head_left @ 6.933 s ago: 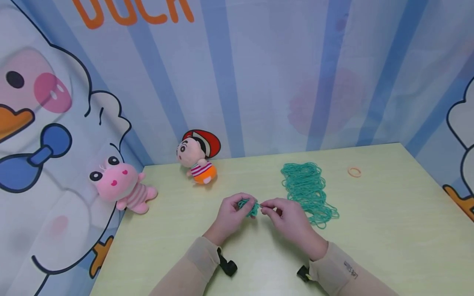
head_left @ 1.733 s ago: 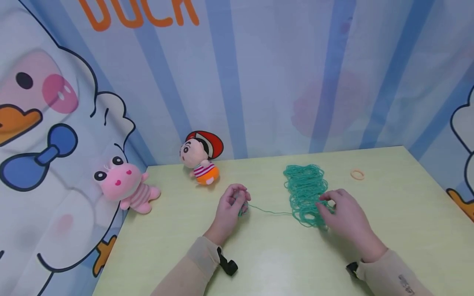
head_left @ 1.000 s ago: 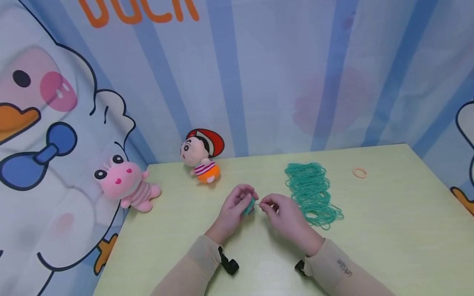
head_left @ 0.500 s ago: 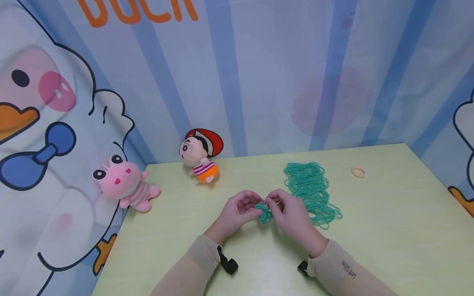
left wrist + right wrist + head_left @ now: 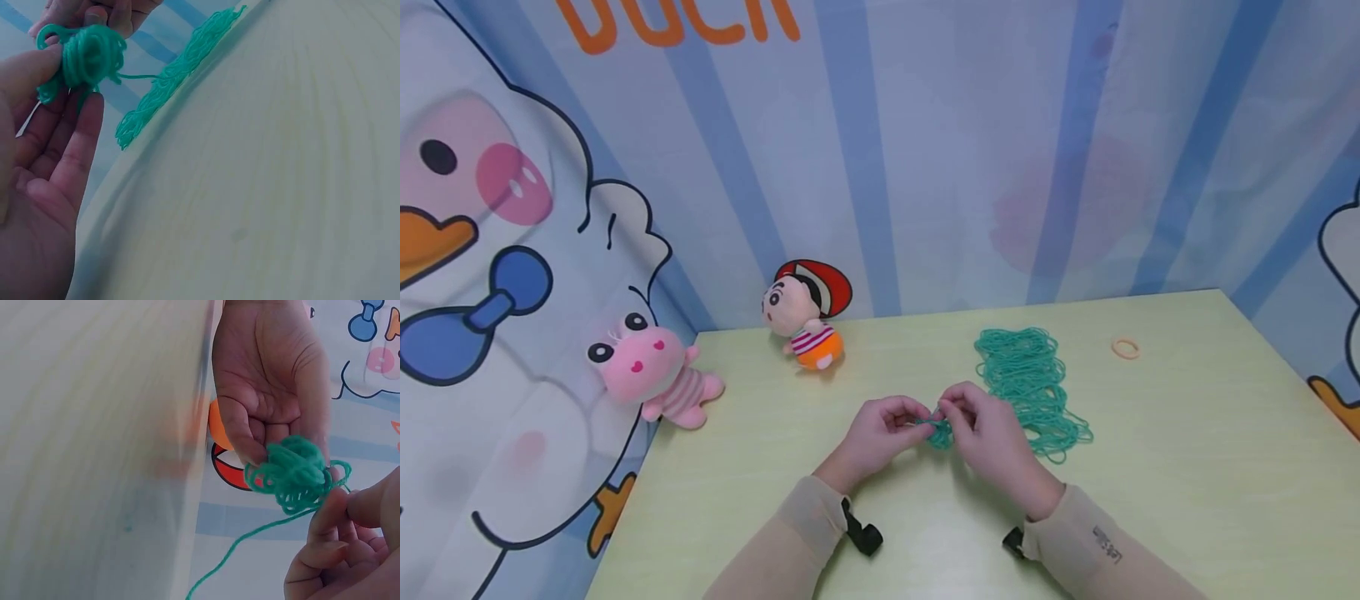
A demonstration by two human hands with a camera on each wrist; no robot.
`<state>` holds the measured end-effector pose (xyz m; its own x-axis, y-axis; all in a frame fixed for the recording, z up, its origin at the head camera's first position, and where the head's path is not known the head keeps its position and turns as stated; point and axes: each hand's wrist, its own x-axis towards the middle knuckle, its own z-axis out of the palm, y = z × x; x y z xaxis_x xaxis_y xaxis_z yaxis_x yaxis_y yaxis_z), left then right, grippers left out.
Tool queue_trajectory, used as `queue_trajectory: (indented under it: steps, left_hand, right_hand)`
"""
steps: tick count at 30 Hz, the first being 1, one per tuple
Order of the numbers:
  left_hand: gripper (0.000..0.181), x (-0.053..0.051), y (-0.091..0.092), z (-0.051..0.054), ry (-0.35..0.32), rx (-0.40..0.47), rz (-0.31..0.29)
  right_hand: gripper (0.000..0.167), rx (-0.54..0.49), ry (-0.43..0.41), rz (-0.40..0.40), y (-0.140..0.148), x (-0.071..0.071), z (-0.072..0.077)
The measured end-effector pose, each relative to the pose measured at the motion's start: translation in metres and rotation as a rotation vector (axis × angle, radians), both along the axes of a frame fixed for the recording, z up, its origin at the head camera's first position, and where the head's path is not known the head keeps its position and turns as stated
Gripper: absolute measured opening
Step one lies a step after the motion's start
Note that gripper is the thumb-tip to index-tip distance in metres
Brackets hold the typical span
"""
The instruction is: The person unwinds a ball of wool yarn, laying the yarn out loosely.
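A small wound bundle of green yarn is held up between both hands, over the middle of the table. My left hand pinches it between thumb and fingertips; in the left wrist view the bundle shows several tight turns. At the bundle's edge, my right hand pinches the yarn, and loops stick out there in the right wrist view. One strand trails down from the bundle. The loose pile of green yarn lies just beyond my right hand, which hides part of it.
A peach-coloured ring lies to the right of the pile. Near the back edge sits a doll with a red cap, and a pink plush toy is at the left. A printed cloth hangs behind the table.
Earlier my right hand reached to the pile and drew back to the bundle. Since then the left hand has brought the bundle rightward to meet it, and the bundle has turned slightly.
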<state>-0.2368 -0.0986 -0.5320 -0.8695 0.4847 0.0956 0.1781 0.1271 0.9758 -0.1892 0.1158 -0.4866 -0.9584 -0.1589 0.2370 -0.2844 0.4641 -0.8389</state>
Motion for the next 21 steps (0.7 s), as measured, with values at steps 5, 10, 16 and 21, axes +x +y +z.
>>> queue_trajectory:
  steps: [5, 10, 16, 21]
  left_hand:
    - [0.014, 0.0008, 0.0012, 0.0017, 0.023, 0.024, 0.051]
    - [0.017, 0.001, -0.0002, 0.0047, -0.036, 0.117, 0.125]
    - [0.038, -0.0003, -0.0024, 0.0036, -0.029, 0.133, 0.093]
    - [0.043, 0.0018, -0.0028, 0.0036, 0.021, 0.11, 0.057]
  right_hand:
    - [0.007, -0.01, 0.024, -0.029, 0.0021, -0.0008, -0.0005]
    - [0.008, -0.045, 0.015, -0.096, 0.0053, -0.0018, 0.0013]
    - [0.008, -0.097, 0.009, -0.062, 0.0077, -0.0025, -0.0007]
    - [0.012, -0.105, -0.037, -0.005, 0.0061, -0.0032, -0.0005]
